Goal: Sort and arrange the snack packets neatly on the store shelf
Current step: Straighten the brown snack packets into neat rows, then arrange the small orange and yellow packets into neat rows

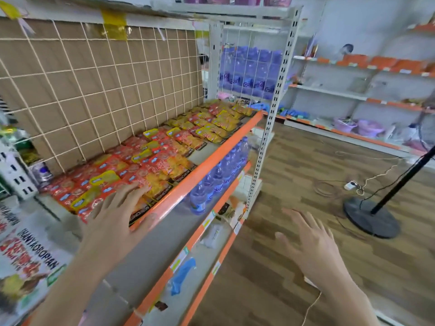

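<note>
Red and yellow snack packets (162, 156) lie in overlapping rows along the store shelf (200, 170), which has an orange front edge and a wire grid back. My left hand (115, 210) lies flat with spread fingers on the nearest packets (150, 184) at the shelf's front left. To the right of the shelf, my right hand (313, 241) hovers open over the floor, fingers spread, holding nothing and touching nothing.
Water bottles (219, 177) line the shelf below. A printed box (26, 262) stands at the left. A fan stand (374, 217) with cables sits on the wooden floor at right. More shelving (367, 97) runs along the far wall.
</note>
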A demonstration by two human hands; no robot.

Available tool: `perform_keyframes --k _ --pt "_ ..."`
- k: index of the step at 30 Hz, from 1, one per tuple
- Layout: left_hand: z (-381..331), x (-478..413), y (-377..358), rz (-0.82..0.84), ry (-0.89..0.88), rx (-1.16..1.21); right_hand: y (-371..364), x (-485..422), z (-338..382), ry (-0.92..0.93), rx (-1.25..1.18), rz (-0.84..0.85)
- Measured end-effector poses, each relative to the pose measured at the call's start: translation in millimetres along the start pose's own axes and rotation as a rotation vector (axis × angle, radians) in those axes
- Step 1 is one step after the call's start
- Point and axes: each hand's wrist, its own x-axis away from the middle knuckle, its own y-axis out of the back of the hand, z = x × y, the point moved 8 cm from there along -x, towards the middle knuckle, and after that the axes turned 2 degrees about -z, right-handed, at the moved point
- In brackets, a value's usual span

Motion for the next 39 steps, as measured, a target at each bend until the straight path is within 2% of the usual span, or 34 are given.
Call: perform_keyframes --k 6,11,16,22,27,29,33,39 --pt "-2.1 -72.7 -19.9 -0.058 0.060 0.067 -7.7 -90.9 -1.7 0.040 0.018 -0.028" --pt "13.6 -110.2 -35.8 -0.046 0.097 0.025 -20.6 -155.4 14.9 0.115 -0.025 -0.017" --pt "47.3 -119.6 -40.1 -0.039 0.211 -0.065 -49.2 -208.8 43.0 0.252 -0.077 0.039" --pt "74.8 -110.6 -31.6 -0.065 0.419 -0.180 -94.3 -275.2 90.2 0.488 -0.143 0.099" --pt "87.6 -95.0 -18.7 -0.133 0.716 -0.227 -128.5 -320.4 139.6 0.719 -0.179 0.215" --pt "88.2 -85.9 -14.3 -0.147 0.779 -0.295 -136.6 -332.2 161.3 0.796 -0.195 0.251" --pt "93.0 -54.9 -6.9 -0.206 0.929 -0.297 -151.5 -340.9 199.4 0.951 -0.161 0.261" --pt "111.4 -14.0 -1.4 -0.238 1.055 -0.294 -178.8 -318.1 259.0 1.147 -0.201 0.427"
